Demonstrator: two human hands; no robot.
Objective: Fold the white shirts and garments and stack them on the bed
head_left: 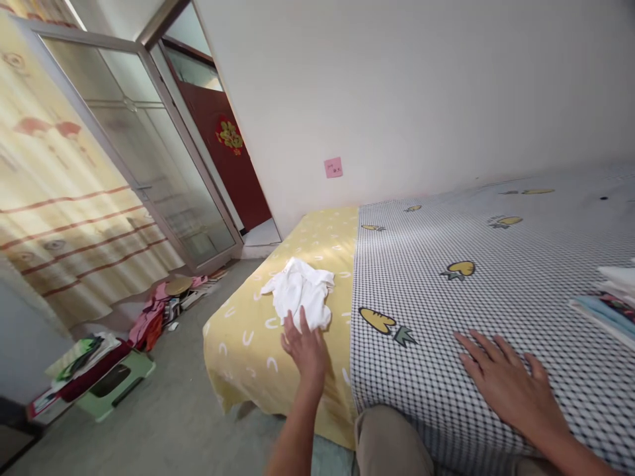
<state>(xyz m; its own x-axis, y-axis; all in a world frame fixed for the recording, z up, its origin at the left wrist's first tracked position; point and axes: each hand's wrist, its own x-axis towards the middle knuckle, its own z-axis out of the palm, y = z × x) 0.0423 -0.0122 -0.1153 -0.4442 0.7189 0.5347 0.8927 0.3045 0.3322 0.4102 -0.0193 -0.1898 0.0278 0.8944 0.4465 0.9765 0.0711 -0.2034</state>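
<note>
A crumpled white shirt (300, 291), small and with short sleeve-like flaps, lies on the yellow part of the bed cover (248, 344). My left hand (305, 347) reaches to its near edge, fingers spread, the fingertips over the fabric; whether they press on it I cannot tell. Further right, my right hand (516, 383) rests flat with fingers apart on the black-and-white checked sheet (426, 357), holding nothing. A printed carrot is on the sheet between the two hands.
Folded clothes (608, 307) are stacked at the right edge of the bed. On the floor at left stand a green stool (119, 383) with clothes on it and a heap of pink and red cloth (153, 314). A glass door (139, 152) stands ajar behind.
</note>
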